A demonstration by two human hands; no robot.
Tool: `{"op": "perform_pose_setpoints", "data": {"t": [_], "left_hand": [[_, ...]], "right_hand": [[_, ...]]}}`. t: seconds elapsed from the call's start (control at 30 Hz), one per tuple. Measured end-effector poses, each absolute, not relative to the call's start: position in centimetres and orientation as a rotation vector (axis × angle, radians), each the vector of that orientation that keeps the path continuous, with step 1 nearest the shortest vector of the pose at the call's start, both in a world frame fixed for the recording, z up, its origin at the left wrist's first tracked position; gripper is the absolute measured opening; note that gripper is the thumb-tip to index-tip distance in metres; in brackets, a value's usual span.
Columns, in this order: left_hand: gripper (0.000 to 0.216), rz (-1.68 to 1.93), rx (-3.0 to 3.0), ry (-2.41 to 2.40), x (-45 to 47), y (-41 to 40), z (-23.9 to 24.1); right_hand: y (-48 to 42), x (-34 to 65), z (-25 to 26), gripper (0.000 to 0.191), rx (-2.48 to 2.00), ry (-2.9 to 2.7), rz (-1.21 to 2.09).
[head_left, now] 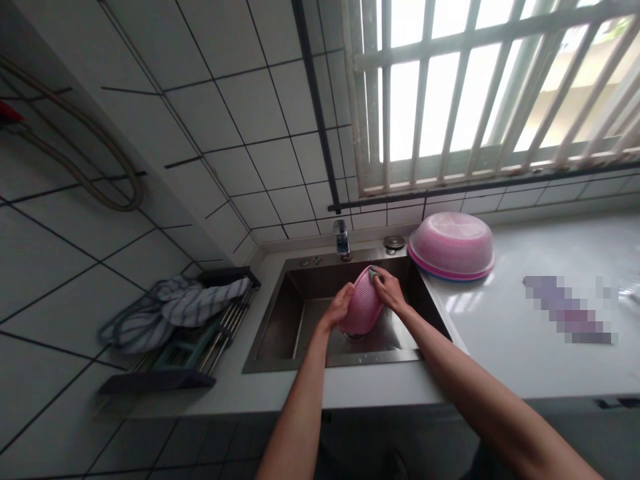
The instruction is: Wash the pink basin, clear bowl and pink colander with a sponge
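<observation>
A pink colander (361, 308) with a fine mesh of holes is held tilted on its side over the metal sink (313, 300). My left hand (341, 305) is closed on its left edge. On the upper right rim, my right hand (387, 287) presses a small grey-green scrubbing pad (373, 273) against the colander, its fingers closed round the pad. The chrome faucet (341, 238) stands behind the sink, just beyond both hands. Part of the drain (355, 337) shows beneath the colander.
Upturned pink basins (451, 247) sit stacked on the counter right of the sink. To the left stands a rack (200, 353) with a striped cloth (175, 310) over it. A drain stopper (394, 243) lies behind the sink. A hose (90, 133) hangs on the left wall.
</observation>
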State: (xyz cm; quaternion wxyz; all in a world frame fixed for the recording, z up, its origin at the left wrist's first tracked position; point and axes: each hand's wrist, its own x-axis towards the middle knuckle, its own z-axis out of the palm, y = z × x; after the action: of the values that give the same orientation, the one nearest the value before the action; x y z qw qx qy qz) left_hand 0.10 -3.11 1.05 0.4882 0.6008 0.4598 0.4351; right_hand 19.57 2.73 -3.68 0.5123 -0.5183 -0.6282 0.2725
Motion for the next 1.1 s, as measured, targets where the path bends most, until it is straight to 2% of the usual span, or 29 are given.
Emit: {"op": "perform_pose_setpoints", "data": {"t": [0.2,0.33,0.47,0.6,0.7,0.93,1.1], "left_hand": [[0.032,0.907,1.368,1.06,-0.5,-3.0,0.6],[0.041,0.898,1.15,1.08,-1.1,-2.9,0.9],[0.047,1.063,1.056,1.09,-1.4,-2.1,0.8],[0.043,1.261,1.165,1.096,-1.4,-1.3,0.6],[0.042,1.235,1.217,1.1,-1.6,-1.4,1.0],[0.03,1.142,1.125,1.01,-1.6,-2.7,1.9],[0.025,1.34,1.065,1.165,-1.8,-1.9,1.3]], "right_hand": [[2.2,18.9,-3.7,0.041,-1.112,-1.691,0.662],[1.0,17.9,-3.2,0.044,-1.016,-1.802,0.677],[-0.4,16.7,-2.4,0.047,-0.892,-1.92,0.625],[-1.0,15.9,-2.0,0.052,-0.81,-1.979,0.584],[-0.5,16.5,-2.2,0.054,-0.861,-1.916,0.579],[1.7,19.0,-2.9,0.042,-1.173,-1.629,0.611],[-0.5,17.5,-0.7,0.044,-0.968,-1.895,0.475]]}}
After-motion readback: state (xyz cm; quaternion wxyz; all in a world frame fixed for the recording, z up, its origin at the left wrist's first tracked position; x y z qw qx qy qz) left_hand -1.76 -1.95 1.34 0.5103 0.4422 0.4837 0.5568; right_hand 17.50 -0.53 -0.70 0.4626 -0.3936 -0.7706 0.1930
